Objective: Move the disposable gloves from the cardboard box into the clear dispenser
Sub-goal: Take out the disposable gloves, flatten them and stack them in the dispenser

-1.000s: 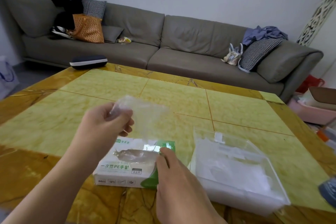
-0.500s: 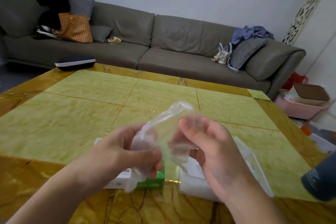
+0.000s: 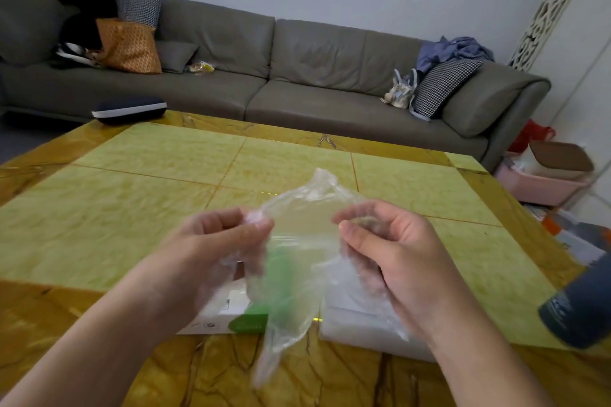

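A long grey sofa point(image 3: 297, 76) runs across the back from ten o'clock to two o'clock, strewn with cushions, an orange bag point(image 3: 129, 46) and a heap of blue cloth point(image 3: 453, 49). Before it the yellow marble table point(image 3: 165, 195) fills the middle and lower field, with a dark case point(image 3: 129, 109) at its far edge near ten o'clock. A dark blue-grey object (too blurred to name) point(image 3: 578, 307) juts in at four o'clock.

On the near part of the table the white and green cardboard box point(image 3: 228, 314) lies at six o'clock, largely behind the left arm, and the clear dispenser point(image 3: 357, 324) sits just beside it toward five o'clock, white layers showing inside.

Above both, the disposable glove point(image 3: 297, 261) hangs stretched between the two hands, clear of the table, its crumpled top rising at twelve o'clock and its lower end dangling toward six. The left hand point(image 3: 215, 248) has a narrow grip, thumb and fingers pinching the glove's left edge. The right hand point(image 3: 390, 248) likewise pinches the right edge, fingers curled round the film.
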The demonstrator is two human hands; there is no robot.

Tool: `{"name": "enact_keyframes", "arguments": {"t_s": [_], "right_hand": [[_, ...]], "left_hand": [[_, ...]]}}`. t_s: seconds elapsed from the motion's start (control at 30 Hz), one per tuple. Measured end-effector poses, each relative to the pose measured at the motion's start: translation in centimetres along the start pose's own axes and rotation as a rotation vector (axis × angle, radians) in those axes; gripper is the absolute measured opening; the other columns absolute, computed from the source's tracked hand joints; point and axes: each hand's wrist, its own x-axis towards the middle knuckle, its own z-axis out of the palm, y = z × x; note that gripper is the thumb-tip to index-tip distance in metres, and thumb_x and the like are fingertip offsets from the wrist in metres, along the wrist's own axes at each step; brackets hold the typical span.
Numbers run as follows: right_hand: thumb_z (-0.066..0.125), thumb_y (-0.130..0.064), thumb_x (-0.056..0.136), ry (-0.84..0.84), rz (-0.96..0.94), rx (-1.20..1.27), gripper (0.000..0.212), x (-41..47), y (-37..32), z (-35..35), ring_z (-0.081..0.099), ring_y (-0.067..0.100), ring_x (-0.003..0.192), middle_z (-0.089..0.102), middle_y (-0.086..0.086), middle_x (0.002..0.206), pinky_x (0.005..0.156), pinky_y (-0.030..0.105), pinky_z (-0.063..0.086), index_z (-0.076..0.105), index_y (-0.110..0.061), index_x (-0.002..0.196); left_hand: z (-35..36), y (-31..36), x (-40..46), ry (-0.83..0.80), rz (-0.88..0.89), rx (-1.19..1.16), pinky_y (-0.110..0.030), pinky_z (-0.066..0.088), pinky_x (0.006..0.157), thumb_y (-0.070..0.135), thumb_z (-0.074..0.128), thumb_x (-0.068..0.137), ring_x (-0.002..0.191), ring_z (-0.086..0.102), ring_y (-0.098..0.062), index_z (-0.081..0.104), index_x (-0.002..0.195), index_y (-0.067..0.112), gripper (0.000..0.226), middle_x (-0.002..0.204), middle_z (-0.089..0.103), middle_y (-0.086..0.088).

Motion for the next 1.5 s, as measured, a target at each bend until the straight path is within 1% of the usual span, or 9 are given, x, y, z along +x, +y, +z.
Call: {"name": "enact_keyframes", "arguments": {"t_s": [0.1,0.27,0.4,0.6,0.8,0.97,1.07,1.2,1.5], "right_hand": [[0.073,-0.003,0.094,0.065,-0.02,-0.057,0.012,0.3,0.1,-0.7,0.049,0.023,0.052,0.064,0.013,0.066,0.039,0.027,0.037,0.079,-0.011,0.087],[0.071,-0.002,0.094,0.119,-0.044,-0.049,0.014,0.4,0.0,-1.1,0.054,0.02,0.053,0.062,0.013,0.062,0.05,0.029,0.047,0.077,-0.009,0.083],[0.071,-0.003,0.094,0.101,-0.012,-0.016,0.015,0.2,-0.1,-0.8,0.052,0.025,0.048,0.058,0.016,0.058,0.046,0.033,0.045,0.077,-0.011,0.083],[0.071,-0.006,0.097,0.145,-0.014,0.032,0.008,0.0,0.6,0.2,0.047,0.019,0.045,0.058,0.012,0.06,0.041,0.028,0.041,0.075,-0.008,0.091],[0.072,-0.011,0.097,0.191,-0.041,-0.024,0.005,-0.2,0.4,-0.3,0.042,0.016,0.036,0.073,0.013,0.075,0.034,0.022,0.032,0.072,-0.007,0.099],[0.07,-0.007,0.097,0.268,-0.089,0.108,0.001,-0.2,0.0,-0.2,0.045,0.02,0.04,0.07,0.014,0.071,0.036,0.026,0.036,0.071,-0.006,0.096],[0.071,-0.009,0.096,0.315,-0.111,0.174,0.003,-0.2,0.0,0.2,0.041,0.019,0.039,0.07,0.011,0.07,0.037,0.024,0.032,0.071,-0.009,0.094],[0.072,-0.01,0.097,0.289,-0.143,0.115,0.005,-0.7,0.6,1.6,0.043,0.02,0.038,0.069,0.013,0.069,0.038,0.023,0.033,0.069,-0.008,0.094],[0.068,-0.011,0.1,0.326,-0.171,0.039,0.012,-0.6,0.3,0.5,0.042,0.018,0.04,0.064,0.007,0.065,0.04,0.024,0.031,0.071,-0.013,0.089]], "left_hand": [[-1.4,0.2,0.2,0.029,0.003,-0.078,-0.031,0.061,0.076,0.031,0.087,0.075,0.093,0.056,-0.033,0.06,0.118,-0.014,0.068,0.108,0.061,-0.02],[-1.9,0.5,0.3,0.166,0.02,-0.118,-0.031,0.06,0.063,0.04,0.103,0.045,0.07,0.065,-0.022,0.077,0.089,0.005,0.061,0.085,0.061,-0.012],[-1.1,0.3,0.5,0.221,0.0,-0.19,-0.031,0.059,0.06,0.027,0.082,0.08,0.067,0.063,-0.022,0.079,0.086,0.008,0.02,0.082,0.06,-0.009],[-0.2,-0.3,0.1,0.049,-0.056,0.05,-0.043,0.047,0.103,0.046,0.079,0.082,0.113,0.072,-0.026,0.072,0.122,0.005,0.058,0.124,0.073,-0.014],[0.1,-0.3,0.4,0.111,0.032,-0.166,-0.026,0.062,0.065,0.023,0.088,0.073,0.067,0.067,-0.02,0.079,0.095,0.0,0.033,0.087,0.067,-0.017],[0.3,-1.5,0.2,-0.095,0.075,-0.484,-0.036,0.057,0.092,0.056,0.094,0.061,0.092,0.067,-0.024,0.079,0.107,0.009,0.067,0.1,0.068,-0.006],[2.5,-3.1,0.8,-0.064,0.078,-0.188,-0.037,0.051,0.1,0.058,0.08,0.079,0.113,0.065,-0.028,0.076,0.121,0.015,0.06,0.119,0.072,-0.006],[6.4,-3.0,0.0,-0.051,0.259,0.188,-0.026,0.057,0.078,0.033,0.079,0.083,0.088,0.071,-0.017,0.079,0.099,0.012,0.026,0.095,0.077,-0.005],[5.2,-2.1,-0.6,0.048,0.159,-0.104,-0.034,0.053,0.063,0.036,0.081,0.073,0.076,0.059,-0.029,0.068,0.083,0.008,0.033,0.083,0.061,-0.018]]}}
